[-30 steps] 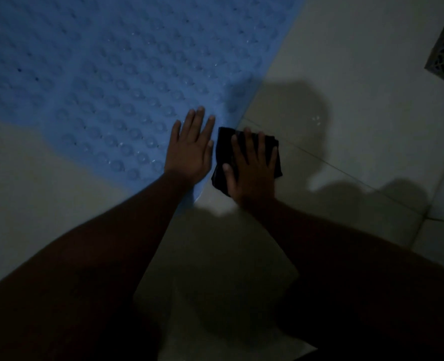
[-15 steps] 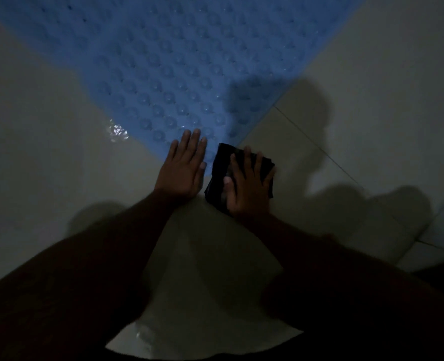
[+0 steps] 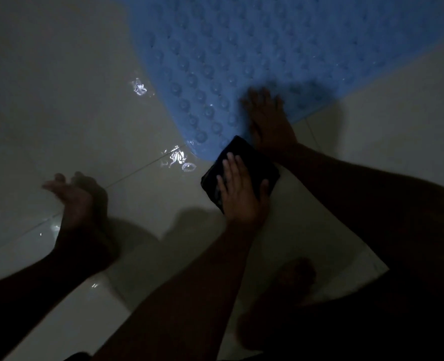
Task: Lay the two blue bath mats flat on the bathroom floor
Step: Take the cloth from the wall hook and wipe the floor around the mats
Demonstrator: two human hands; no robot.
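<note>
Blue mat [image 3: 280, 48] lies on the floor [image 3: 59, 100], running away up and right, its near corner touching the dark cloth [image 3: 257, 160]. The right hand [image 3: 241, 194] is nearer, fingers spread flat on that cloth. Left hand [image 3: 77, 201] hovers well left of the mat, fingers loosely apart, holding nothing.

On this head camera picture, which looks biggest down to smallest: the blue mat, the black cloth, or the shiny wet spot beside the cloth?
1. Blue mat, and part of it runs out of the picture
2. Black cloth, partly hidden
3. Wet spot
</note>
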